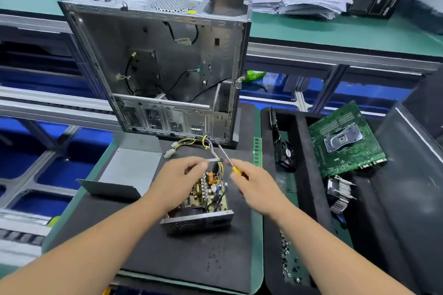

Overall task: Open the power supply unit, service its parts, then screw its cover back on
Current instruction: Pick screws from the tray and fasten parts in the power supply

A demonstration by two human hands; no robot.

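Servicing step — cover (pixel 130 170) off, left hand (pixel 178 178) pinches the power supply unit (pixel 203 201) rim, right hand (pixel 255 183) grips screwdriver (pixel 227 159) — next, seat its tip carefully.

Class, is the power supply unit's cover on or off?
Off: the power supply unit shows its bare circuit board, and the cover lies beside it.

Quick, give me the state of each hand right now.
Left hand: fingers curled on the far edge of the open power supply, gripping it.
Right hand: holding a screwdriver by its yellow handle.
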